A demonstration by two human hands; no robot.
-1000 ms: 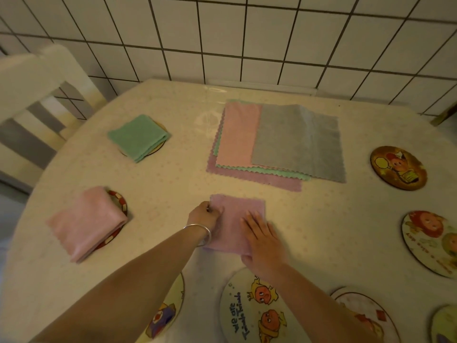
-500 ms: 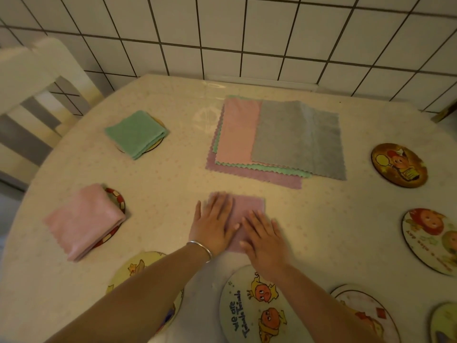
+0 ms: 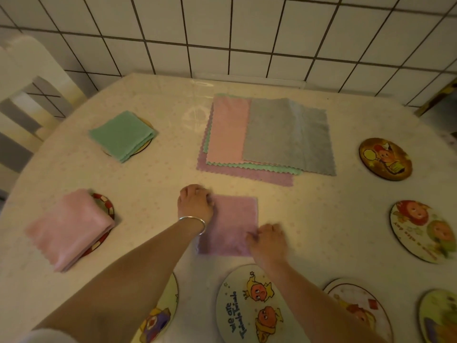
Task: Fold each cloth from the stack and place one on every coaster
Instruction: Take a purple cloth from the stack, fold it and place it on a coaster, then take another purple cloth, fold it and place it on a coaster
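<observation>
The left hand (image 3: 195,203) had its fingers curled at the far left corner of the folded lilac cloth (image 3: 233,224) and seemed to pinch this corner; a thin metal bangle (image 3: 194,222) sat on the wrist. The right hand (image 3: 268,240) gripped the near right edge of the same cloth with bent fingers, a little blurred. The cloth lay flat between the 2 hands, a soft fuzzy rectangle on the table (image 3: 333,214).

To the right of the right fingers the glossy, dotted table cover was bare as far as 2 round coasters (image 3: 385,159) with cartoon prints. Near the right wrist lay a coaster with 2 orange figures (image 3: 243,305), just beside the near edge of the cloth, and more coasters lay along the near side of the table.

Beyond the left fingers a bare strip separated the cloth from the stack (image 3: 267,137): flat cloths with zigzag edges, grey on top, then pink, green and lilac.

To the left of the left fingers, well apart, a folded pink cloth (image 3: 66,229) covered most of a red-rimmed coaster (image 3: 105,209). Farther away a folded green cloth (image 3: 122,134) lay on another coaster. A white tiled wall (image 3: 247,33) rose behind the far edge of the table.
</observation>
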